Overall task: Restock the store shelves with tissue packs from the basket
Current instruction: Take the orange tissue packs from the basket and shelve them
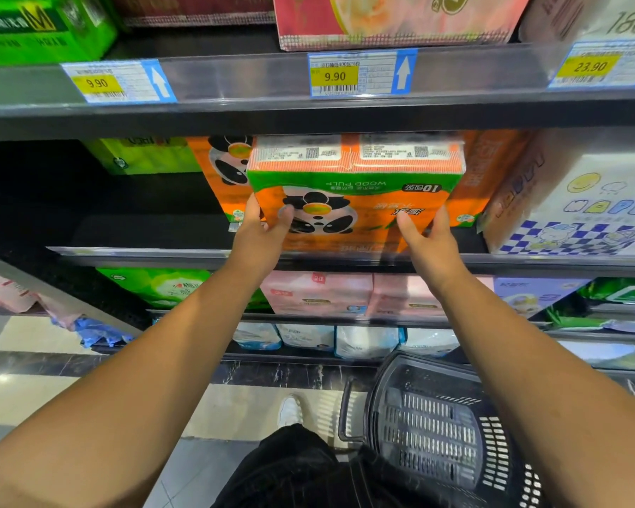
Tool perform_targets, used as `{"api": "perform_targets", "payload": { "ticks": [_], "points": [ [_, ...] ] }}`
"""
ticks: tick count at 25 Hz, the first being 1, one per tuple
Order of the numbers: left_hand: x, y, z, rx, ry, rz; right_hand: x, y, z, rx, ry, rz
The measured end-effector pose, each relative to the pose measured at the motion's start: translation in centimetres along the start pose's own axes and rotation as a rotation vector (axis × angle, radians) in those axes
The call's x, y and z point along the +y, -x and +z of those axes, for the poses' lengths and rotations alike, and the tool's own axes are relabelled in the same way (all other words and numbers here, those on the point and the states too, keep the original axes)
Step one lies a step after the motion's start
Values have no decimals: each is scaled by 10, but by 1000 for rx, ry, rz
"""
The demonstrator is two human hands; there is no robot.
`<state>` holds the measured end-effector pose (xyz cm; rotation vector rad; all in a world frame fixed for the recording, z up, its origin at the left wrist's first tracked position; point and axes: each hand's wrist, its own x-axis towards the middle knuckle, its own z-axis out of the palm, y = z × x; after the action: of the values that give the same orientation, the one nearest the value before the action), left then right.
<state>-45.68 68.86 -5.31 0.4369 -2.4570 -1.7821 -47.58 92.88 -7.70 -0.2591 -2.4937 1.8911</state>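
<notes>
you hold the panda pack [352, 199] upside down at the mouth of the middle shelf [162, 253], its lower edge about level with the front rail; whether it rests there cannot be told through the blur. your left hand [261, 232] pinches its left edge, thumb on the front and fingers behind. your right hand [431, 247] lies on its lower right with thumb and fingers straight and spread.

judging by this, the task is well along: matching packs [224, 170] already stand behind on both sides, and the basket [437, 416] by your right leg shows no packs in the part in view. this pack has yet to be pushed back into line.

on the same shelf a green pack [143, 155] sits at the left beyond a dark gap, and a white checked pack [580, 210] at the right. price tags [334, 75] line the shelf above; pink packs [316, 293] fill the one below. underfoot, a pale tiled floor [33, 390] with dark bands, and one white shoe [289, 410].
</notes>
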Motion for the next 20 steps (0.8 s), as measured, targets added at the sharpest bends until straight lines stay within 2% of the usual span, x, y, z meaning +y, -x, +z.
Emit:
{"api": "perform_targets", "payload": {
  "ticks": [7, 13, 20],
  "points": [
    [17, -15, 7, 63, -63, 14, -12, -10, 4, 108, -3, 3],
    [15, -33, 8, 90, -189, -117, -15, -29, 7, 109, 111, 25],
    [12, -28, 8, 54, -270, -120, -7, -24, 14, 96, 44, 50]
  ]
}}
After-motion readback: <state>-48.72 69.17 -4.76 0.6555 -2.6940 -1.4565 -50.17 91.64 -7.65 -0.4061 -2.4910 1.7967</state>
